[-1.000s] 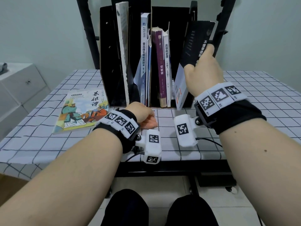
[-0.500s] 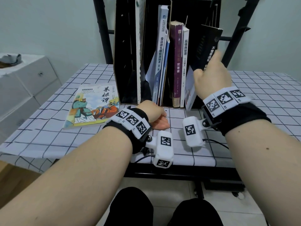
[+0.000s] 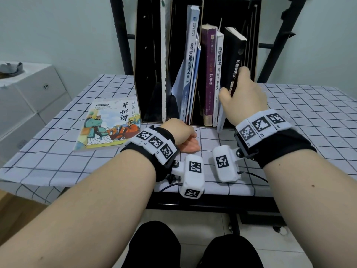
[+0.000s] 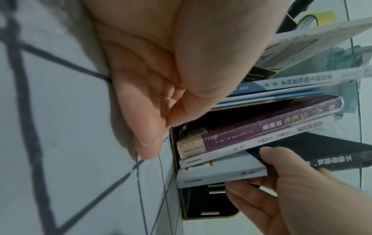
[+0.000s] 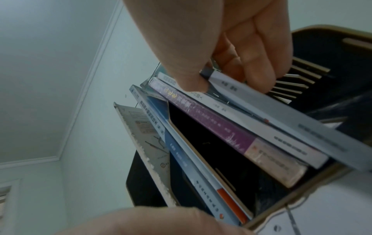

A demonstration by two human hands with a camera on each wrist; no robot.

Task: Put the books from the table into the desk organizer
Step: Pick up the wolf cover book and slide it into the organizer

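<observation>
Head view: the black book has gone from tilted in the air to almost upright in the organizer's right-hand compartment.

Right hand (image 3: 244,99) grips the black paperback book with white spine lettering (image 3: 234,60), thumb on one cover and fingers on the other, as the wrist views show; a second ago that book leaned out to the right above the slot, and now it stands close beside the white-spined book (image 3: 219,70) and the purple-spined book (image 3: 209,74) inside the black upright desk organizer (image 3: 148,55), its lower corner apparently still poking out at the front. Left hand (image 3: 182,136) rests loosely curled on the checked cloth of the desk (image 3: 58,161), grasping nothing. One book seems nearly filed; the flat illustrated picture book (image 3: 110,124) left of the organizer is still to go.
</observation>
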